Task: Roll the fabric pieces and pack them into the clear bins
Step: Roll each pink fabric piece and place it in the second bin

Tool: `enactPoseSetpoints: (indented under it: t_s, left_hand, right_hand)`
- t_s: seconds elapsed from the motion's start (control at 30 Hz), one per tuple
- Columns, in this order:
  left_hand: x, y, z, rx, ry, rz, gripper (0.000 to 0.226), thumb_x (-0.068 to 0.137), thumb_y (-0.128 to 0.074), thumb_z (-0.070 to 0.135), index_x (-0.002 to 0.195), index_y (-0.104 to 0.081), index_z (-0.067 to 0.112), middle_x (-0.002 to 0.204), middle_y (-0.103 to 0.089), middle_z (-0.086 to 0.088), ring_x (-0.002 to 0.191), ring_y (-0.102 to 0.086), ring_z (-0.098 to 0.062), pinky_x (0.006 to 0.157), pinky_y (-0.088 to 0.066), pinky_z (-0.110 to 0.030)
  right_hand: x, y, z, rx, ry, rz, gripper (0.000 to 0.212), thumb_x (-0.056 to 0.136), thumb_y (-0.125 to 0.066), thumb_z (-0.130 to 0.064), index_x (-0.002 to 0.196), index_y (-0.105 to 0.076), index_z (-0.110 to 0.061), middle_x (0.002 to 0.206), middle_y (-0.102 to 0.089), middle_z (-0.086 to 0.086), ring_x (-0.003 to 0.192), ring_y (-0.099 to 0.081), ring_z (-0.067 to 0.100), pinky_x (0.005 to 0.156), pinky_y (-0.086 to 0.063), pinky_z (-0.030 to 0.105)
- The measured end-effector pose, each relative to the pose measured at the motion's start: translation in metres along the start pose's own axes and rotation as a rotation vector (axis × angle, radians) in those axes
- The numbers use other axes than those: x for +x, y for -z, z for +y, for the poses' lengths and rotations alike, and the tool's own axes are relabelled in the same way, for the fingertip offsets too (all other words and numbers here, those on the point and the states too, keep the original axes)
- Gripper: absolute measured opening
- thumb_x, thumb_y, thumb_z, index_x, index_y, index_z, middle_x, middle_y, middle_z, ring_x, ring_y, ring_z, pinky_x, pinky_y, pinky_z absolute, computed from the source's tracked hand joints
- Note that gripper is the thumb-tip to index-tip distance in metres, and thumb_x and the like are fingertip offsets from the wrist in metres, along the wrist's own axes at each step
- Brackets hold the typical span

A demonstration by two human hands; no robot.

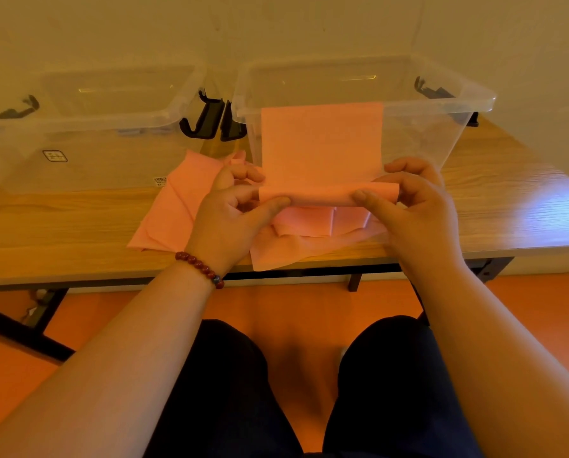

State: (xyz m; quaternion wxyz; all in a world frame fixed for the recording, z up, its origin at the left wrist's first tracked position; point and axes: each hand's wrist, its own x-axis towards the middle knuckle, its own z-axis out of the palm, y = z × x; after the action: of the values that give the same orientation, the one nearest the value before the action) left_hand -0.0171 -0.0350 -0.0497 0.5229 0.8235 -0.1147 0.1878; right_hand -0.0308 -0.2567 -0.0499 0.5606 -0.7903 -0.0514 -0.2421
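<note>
A pink fabric piece (322,143) is held up in front of the right clear bin (441,104), its near edge curled into a short roll. My left hand (233,206) pinches the roll's left end and my right hand (412,200) pinches its right end. Its flat part stands up and reaches the bin's near rim. More pink fabric pieces (177,206) lie flat and overlapping on the wooden table under my hands. A second clear bin (117,117) stands to the left; no fabric shows in either bin.
Both bins stand side by side at the back of the wooden table (61,233), against the wall, with black latches (207,117) between them. One fabric corner overhangs the table's near edge. My knees and an orange floor lie below.
</note>
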Motion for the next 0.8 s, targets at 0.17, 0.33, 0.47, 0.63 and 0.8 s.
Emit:
enactPoseSetpoints:
  t_s: [0.17,0.33,0.47,0.63,0.8]
  left_hand:
    - [-0.001,0.002,0.001,-0.13,0.049,-0.003,0.014,0.081,-0.073,0.017,0.08,-0.069,0.03,0.095,-0.058,0.017,0.087,-0.055,0.007,0.078,-0.049,-0.014]
    - [-0.001,-0.001,0.006,-0.242,0.139,-0.048,0.015,0.084,-0.07,0.016,0.09,-0.068,0.028,0.089,-0.068,0.014,0.084,-0.064,0.002,0.072,-0.053,-0.016]
    - [0.001,-0.002,0.005,-0.278,0.148,-0.063,0.022,0.084,-0.068,0.013,0.099,-0.063,0.028,0.098,-0.067,0.01,0.087,-0.064,0.001,0.069,-0.052,-0.014]
    - [0.001,0.0,0.003,-0.225,0.112,-0.061,0.025,0.082,-0.071,0.014,0.094,-0.063,0.033,0.104,-0.064,0.009,0.09,-0.061,-0.007,0.07,-0.053,-0.018]
    - [0.001,0.001,0.004,-0.273,0.126,-0.106,0.035,0.081,-0.071,0.008,0.099,-0.06,0.036,0.1,-0.064,0.016,0.086,-0.061,-0.001,0.067,-0.049,-0.012]
  right_hand:
    - [-0.003,-0.001,-0.008,0.203,-0.083,-0.065,0.02,0.082,-0.076,-0.021,0.09,-0.062,-0.033,0.089,-0.065,-0.006,0.07,-0.064,0.015,0.063,-0.054,0.032]
    - [0.003,0.006,-0.007,0.21,-0.154,-0.202,0.022,0.083,-0.073,-0.016,0.099,-0.066,-0.029,0.092,-0.068,-0.01,0.076,-0.067,0.008,0.073,-0.058,0.029]
    - [0.004,0.006,-0.005,0.198,-0.175,-0.22,0.022,0.086,-0.069,-0.01,0.098,-0.065,-0.028,0.08,-0.071,-0.005,0.071,-0.066,0.013,0.065,-0.055,0.029]
    - [0.007,0.003,-0.008,0.224,-0.192,-0.189,0.009,0.09,-0.067,-0.019,0.095,-0.067,-0.026,0.071,-0.069,-0.001,0.064,-0.062,0.019,0.055,-0.05,0.029]
    - [0.008,0.001,-0.011,0.316,-0.238,-0.176,0.005,0.093,-0.062,-0.014,0.091,-0.064,-0.019,0.068,-0.069,-0.005,0.065,-0.067,0.009,0.051,-0.051,0.021]
